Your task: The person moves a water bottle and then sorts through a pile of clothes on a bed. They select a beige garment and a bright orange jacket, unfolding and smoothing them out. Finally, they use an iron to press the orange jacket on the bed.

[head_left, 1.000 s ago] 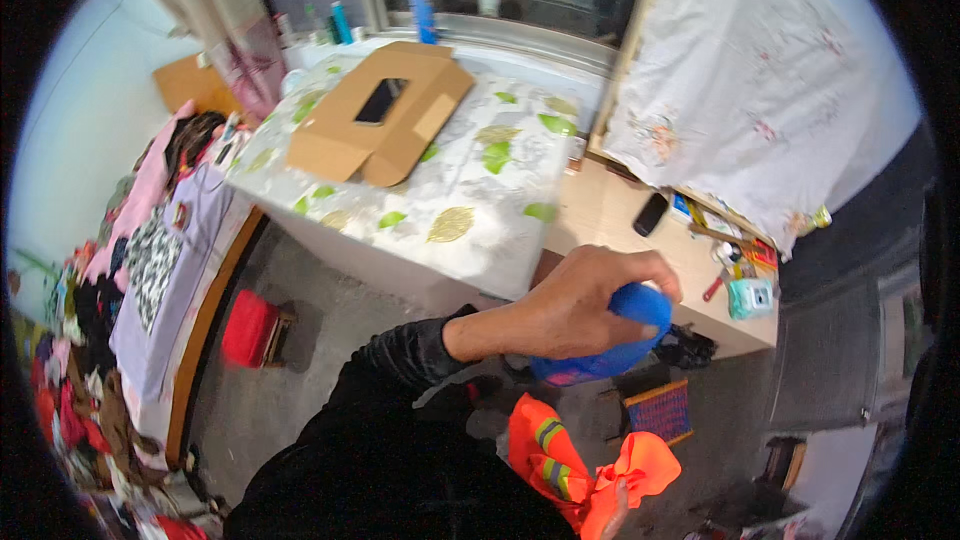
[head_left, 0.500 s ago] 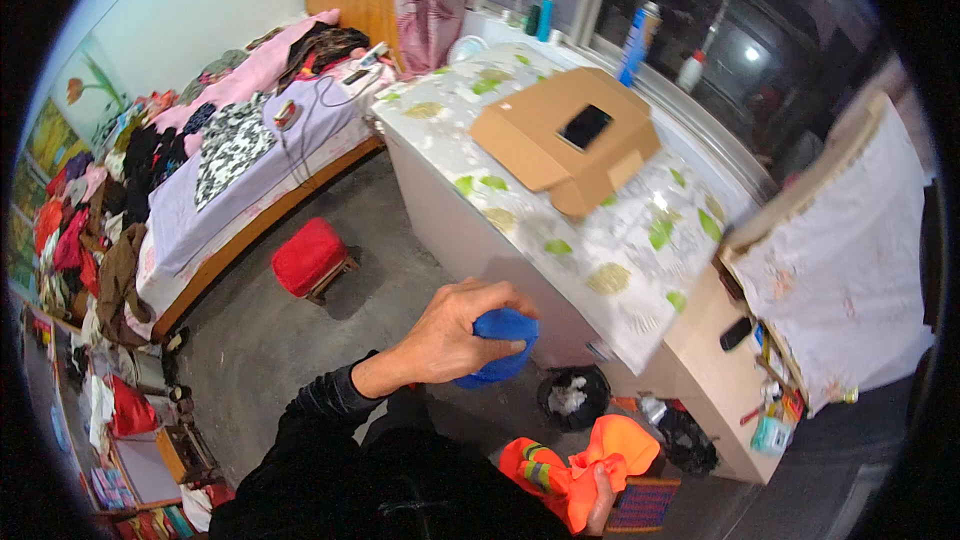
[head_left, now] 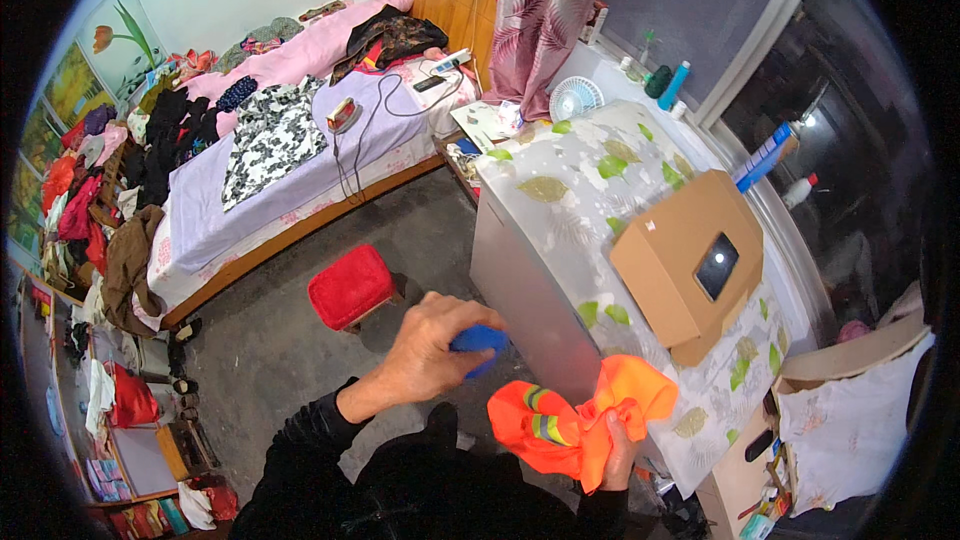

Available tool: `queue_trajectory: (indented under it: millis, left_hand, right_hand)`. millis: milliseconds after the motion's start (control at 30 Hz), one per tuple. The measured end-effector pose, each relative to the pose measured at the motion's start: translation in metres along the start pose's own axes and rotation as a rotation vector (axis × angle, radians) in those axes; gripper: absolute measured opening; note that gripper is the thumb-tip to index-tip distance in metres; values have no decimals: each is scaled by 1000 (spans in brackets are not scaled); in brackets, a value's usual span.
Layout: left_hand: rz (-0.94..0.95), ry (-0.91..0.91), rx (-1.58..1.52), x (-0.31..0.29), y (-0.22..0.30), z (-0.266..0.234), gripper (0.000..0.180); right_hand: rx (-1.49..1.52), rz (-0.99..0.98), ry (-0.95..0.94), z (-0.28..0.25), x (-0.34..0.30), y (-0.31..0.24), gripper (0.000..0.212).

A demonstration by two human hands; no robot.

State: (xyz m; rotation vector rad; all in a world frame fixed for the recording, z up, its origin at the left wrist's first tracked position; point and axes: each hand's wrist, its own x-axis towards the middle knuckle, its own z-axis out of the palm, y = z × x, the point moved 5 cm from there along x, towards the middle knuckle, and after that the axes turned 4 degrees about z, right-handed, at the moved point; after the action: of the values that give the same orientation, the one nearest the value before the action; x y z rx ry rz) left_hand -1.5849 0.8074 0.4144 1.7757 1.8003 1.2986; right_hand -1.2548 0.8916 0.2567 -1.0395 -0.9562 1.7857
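Above floor (head_left: 260,290), hands (head_left: 422,352) apart, fingers (head_left: 462,314) curled

A bench (head_left: 520,290) carries a leaf-patterned cloth (head_left: 550,225), on which a flattened brown carton (head_left: 655,265) lies near the window side. The bed (head_left: 250,272), with its wooden rail, bears a lilac sheet (head_left: 195,210); on that lie a black-and-white garment (head_left: 275,140) and, just beside it, an iron (head_left: 344,115). Behind them stretches a pink quilt (head_left: 300,60); dark clothes (head_left: 175,140) heap toward the left end. On the grey floor (head_left: 260,370) stands a red stool (head_left: 352,285).
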Motion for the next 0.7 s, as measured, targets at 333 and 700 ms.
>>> queue_trajectory:
  millis: [333,700]
  left_hand:
    - [-316,347,60,71,-142,-69,31]
    - [-379,393,212,190,-292,-90,33]
  right_hand:
    - [-94,144,-167,111,150,12,39]
    - [-296,55,-286,219,289,9,34]
